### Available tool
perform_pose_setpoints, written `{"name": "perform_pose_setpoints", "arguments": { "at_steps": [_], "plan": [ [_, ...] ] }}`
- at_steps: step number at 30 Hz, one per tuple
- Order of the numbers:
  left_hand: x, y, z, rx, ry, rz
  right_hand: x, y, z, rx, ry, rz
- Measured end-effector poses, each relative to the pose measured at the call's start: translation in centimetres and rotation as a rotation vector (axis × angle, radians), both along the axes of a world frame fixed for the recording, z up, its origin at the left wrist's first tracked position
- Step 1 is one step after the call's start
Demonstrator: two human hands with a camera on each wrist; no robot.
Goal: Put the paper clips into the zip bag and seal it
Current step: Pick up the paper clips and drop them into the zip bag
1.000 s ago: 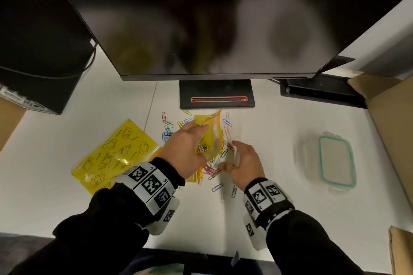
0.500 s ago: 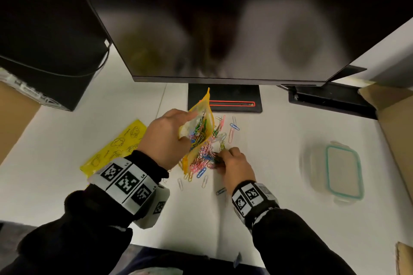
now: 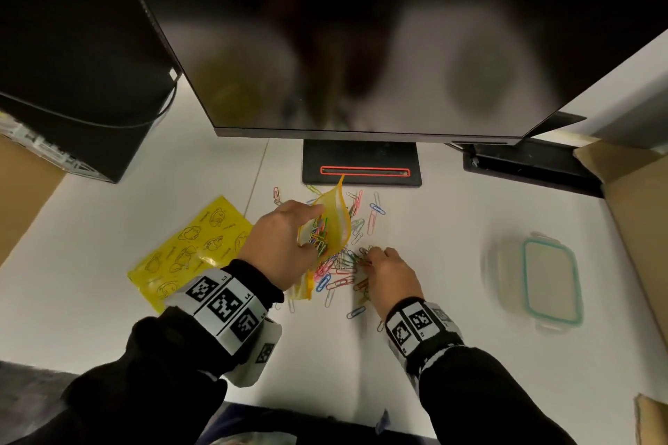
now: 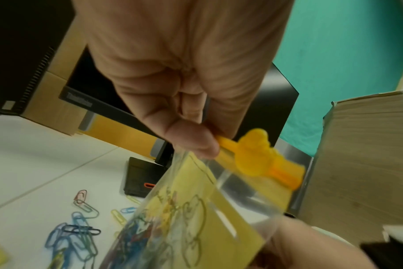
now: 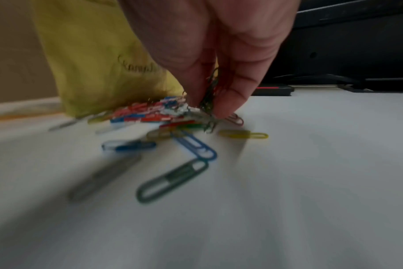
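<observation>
**Gathering another pinch of clips for the bag**

While many paper clips [image 3: 339, 271] lie scattered on the white desk [image 3: 433, 264], a good number already sit inside the yellow zip bag [image 3: 327, 224], which stands upright and open-mouthed just left of the pile. The left hand [image 3: 280, 242] holds the bag at its top edge, thumb and fingers pinching the rim beside the yellow slider [image 4: 257, 156] (its tab looks moulded in a little figure shape). The right hand [image 3: 390, 275] is down on the pile, its fingertips [image 5: 225, 102] pressed together around a small tangle of clips, touching the desk.

By my reading the step in hand is a mid-task scoop: filling is partway done, sealing not begun. The next move calls for lifting that pinch without shedding clips and carrying it over the bag's mouth, which the left hand must hold spread wide enough.

Further out lie a second yellow printed bag [image 3: 191, 249] to the left, a lidded plastic container [image 3: 549, 282] to the right, and the monitor's base [image 3: 361, 163] behind.
</observation>
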State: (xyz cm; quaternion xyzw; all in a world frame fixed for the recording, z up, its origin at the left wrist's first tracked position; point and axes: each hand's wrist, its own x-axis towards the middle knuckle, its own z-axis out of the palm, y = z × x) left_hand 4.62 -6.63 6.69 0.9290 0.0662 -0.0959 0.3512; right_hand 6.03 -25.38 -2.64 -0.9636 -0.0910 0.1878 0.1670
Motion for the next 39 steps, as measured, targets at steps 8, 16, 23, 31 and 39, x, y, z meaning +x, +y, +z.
{"name": "perform_pose_setpoints", "arguments": {
  "at_steps": [8,16,23,31,39],
  "plan": [
    [0.1,-1.6,-0.6,-0.026,0.045,-0.085,-0.2,-2.4,5.2,0.314,-0.156,-0.255],
    [0.0,-2.2,-0.3,-0.006,0.051,-0.137,0.1,0.5,10.9,0.821,0.118,-0.421],
    [-0.6,-2.7,-0.2,-0.048,0.020,-0.088,0.7,3.9,8.1,0.651,0.121,-0.452],
    [-0.7,-2.1,0.2,-0.050,0.022,-0.080,1.1,2.8,8.4,0.660,0.020,-0.414],
    [-1.0,0.1,1.6,-0.010,0.004,-0.031,6.5,-0.8,3.0,0.208,0.071,-0.350]
  ]
}}
